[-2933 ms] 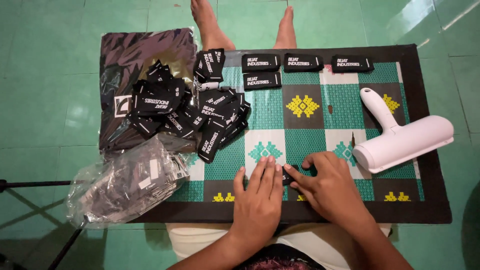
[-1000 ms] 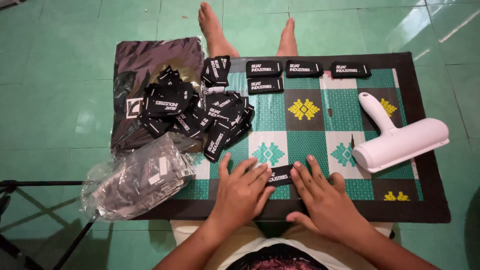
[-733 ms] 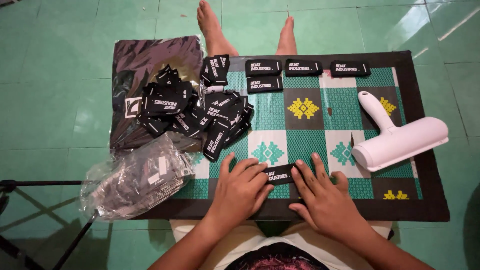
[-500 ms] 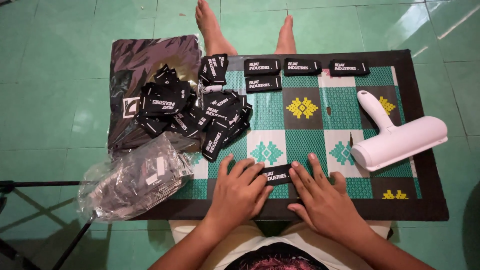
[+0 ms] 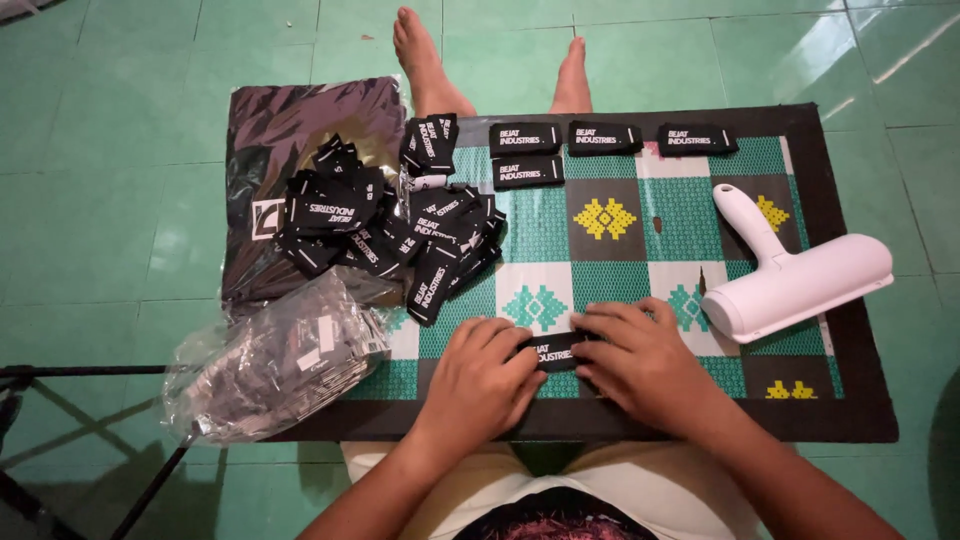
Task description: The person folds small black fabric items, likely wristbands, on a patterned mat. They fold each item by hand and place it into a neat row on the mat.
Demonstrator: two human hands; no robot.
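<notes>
From the head camera we see our left hand and right hand pressing a black cloth label flat on the near edge of the patterned mat, fingers spread narrow over its two ends. Four finished labels lie in rows at the far edge; a big loose pile is left beside the plastic bag. The white lint roller lies untouched at right. Compared with moments ago, our fingers have closed further over the label.

bright, sharp view; glare on floor tiles top right
</notes>
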